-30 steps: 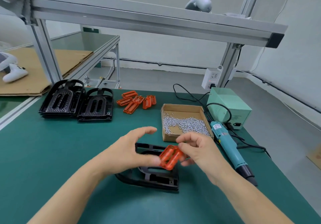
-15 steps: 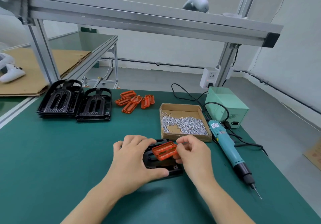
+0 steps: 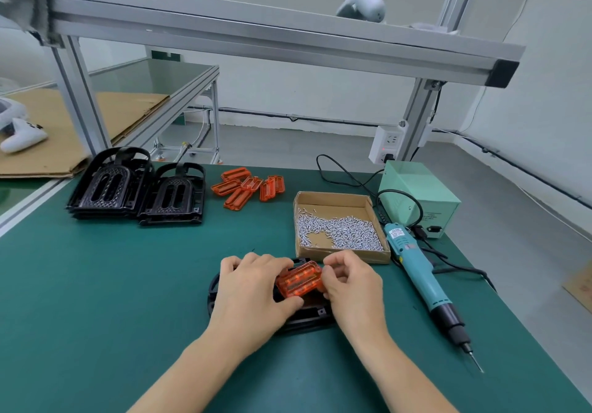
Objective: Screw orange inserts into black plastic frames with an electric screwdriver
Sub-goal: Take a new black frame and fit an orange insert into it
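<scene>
**Fitting an orange insert into a black frame**

On a green workbench (image 3: 96, 300), a black plastic frame (image 3: 307, 316) is lying under both hands. The left hand (image 3: 253, 287) and right hand (image 3: 352, 284) are pinching an orange insert (image 3: 299, 279) over it. A teal electric screwdriver (image 3: 423, 281) is resting just right.

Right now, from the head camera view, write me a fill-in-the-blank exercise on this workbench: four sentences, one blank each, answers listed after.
1. Both hands hold one ____-coloured insert over the black frame on the green mat.
2. The cardboard box holds a heap of small silver ____.
3. The electric screwdriver lies on the mat to the ____ of the right hand.
4. The spare frames are stacked beyond the ____ hand.

Missing words: orange; screws; right; left
</scene>
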Demonstrator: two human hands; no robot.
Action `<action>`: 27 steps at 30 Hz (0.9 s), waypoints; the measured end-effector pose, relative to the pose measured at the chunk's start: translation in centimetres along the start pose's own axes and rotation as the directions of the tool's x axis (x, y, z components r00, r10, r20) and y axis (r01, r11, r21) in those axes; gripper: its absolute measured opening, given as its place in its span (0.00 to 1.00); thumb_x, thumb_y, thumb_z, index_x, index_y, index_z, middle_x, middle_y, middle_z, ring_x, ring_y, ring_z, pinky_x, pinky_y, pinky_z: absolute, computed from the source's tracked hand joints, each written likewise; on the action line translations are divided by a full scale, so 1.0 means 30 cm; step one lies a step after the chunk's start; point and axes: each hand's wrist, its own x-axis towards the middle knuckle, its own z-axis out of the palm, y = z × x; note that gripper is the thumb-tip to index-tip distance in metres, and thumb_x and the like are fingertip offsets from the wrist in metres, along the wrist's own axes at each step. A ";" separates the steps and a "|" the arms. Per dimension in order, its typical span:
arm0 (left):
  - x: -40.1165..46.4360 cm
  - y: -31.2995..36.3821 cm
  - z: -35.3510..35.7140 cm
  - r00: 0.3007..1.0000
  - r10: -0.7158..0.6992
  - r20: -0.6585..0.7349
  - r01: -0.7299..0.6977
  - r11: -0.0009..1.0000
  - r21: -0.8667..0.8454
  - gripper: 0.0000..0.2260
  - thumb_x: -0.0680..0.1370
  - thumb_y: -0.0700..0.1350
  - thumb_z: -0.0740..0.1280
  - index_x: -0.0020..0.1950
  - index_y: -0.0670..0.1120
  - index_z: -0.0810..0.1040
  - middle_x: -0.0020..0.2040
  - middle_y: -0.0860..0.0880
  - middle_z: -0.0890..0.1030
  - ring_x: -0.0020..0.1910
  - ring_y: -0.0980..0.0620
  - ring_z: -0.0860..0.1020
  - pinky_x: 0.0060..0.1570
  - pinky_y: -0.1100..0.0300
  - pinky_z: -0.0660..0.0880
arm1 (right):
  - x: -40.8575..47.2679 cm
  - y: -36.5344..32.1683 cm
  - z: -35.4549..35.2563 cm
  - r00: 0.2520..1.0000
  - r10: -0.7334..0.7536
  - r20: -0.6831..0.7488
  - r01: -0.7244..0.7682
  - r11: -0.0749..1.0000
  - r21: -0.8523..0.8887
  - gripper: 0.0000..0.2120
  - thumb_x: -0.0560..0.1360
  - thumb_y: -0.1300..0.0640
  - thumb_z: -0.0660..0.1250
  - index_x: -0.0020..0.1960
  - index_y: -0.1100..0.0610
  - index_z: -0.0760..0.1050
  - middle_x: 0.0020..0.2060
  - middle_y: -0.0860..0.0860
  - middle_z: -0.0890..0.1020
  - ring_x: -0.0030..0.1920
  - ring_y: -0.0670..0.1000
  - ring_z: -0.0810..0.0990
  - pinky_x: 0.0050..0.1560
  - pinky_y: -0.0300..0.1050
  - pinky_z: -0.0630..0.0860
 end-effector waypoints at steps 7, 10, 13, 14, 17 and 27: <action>0.013 -0.047 0.007 1.000 -0.018 0.012 0.018 1.000 -0.022 0.20 0.72 0.51 0.70 0.63 0.59 0.74 0.53 0.64 0.72 0.49 0.65 0.57 0.55 0.65 0.50 | 0.005 0.011 -0.023 0.992 0.018 0.125 0.012 0.973 -0.232 0.08 0.73 0.57 0.67 0.42 0.44 0.76 0.30 0.41 0.79 0.38 0.42 0.77 0.44 0.42 0.74; 0.022 -0.060 0.008 0.998 -0.007 0.067 0.008 1.000 -0.021 0.20 0.71 0.54 0.70 0.63 0.60 0.74 0.57 0.65 0.73 0.57 0.64 0.62 0.55 0.64 0.49 | 0.011 0.023 -0.026 0.987 0.027 0.160 0.013 0.970 -0.242 0.06 0.73 0.56 0.68 0.46 0.46 0.80 0.28 0.40 0.77 0.33 0.38 0.74 0.39 0.37 0.68; 0.018 -0.071 0.009 0.995 -0.021 0.098 0.025 0.999 -0.041 0.20 0.71 0.57 0.70 0.62 0.60 0.75 0.61 0.66 0.69 0.61 0.63 0.64 0.55 0.65 0.49 | 0.012 0.033 -0.033 0.974 0.023 0.226 0.038 0.965 -0.261 0.05 0.73 0.53 0.69 0.47 0.45 0.80 0.31 0.40 0.79 0.34 0.37 0.74 0.37 0.31 0.67; 0.014 -0.072 0.010 0.995 -0.023 0.092 0.027 0.999 -0.043 0.20 0.71 0.58 0.70 0.62 0.60 0.75 0.61 0.66 0.68 0.61 0.63 0.63 0.55 0.65 0.49 | 0.012 0.033 -0.037 0.969 0.017 0.246 0.051 0.963 -0.266 0.05 0.73 0.53 0.68 0.47 0.44 0.79 0.33 0.40 0.79 0.35 0.38 0.75 0.37 0.31 0.68; 0.016 -0.071 0.009 0.995 -0.006 0.098 0.010 0.999 -0.044 0.18 0.72 0.57 0.70 0.61 0.59 0.76 0.62 0.66 0.69 0.62 0.63 0.64 0.57 0.64 0.50 | 0.007 0.031 -0.053 0.959 0.002 0.283 0.081 0.955 -0.284 0.07 0.73 0.55 0.69 0.42 0.41 0.77 0.33 0.41 0.80 0.35 0.40 0.75 0.41 0.37 0.72; 0.030 -0.080 -0.034 0.961 0.098 0.258 -0.052 0.982 -0.180 0.20 0.70 0.50 0.73 0.62 0.56 0.77 0.57 0.67 0.72 0.61 0.62 0.67 0.66 0.62 0.61 | -0.020 0.050 -0.106 0.935 0.007 0.354 0.098 0.955 -0.278 0.06 0.72 0.54 0.71 0.41 0.43 0.78 0.30 0.39 0.80 0.30 0.39 0.75 0.40 0.38 0.74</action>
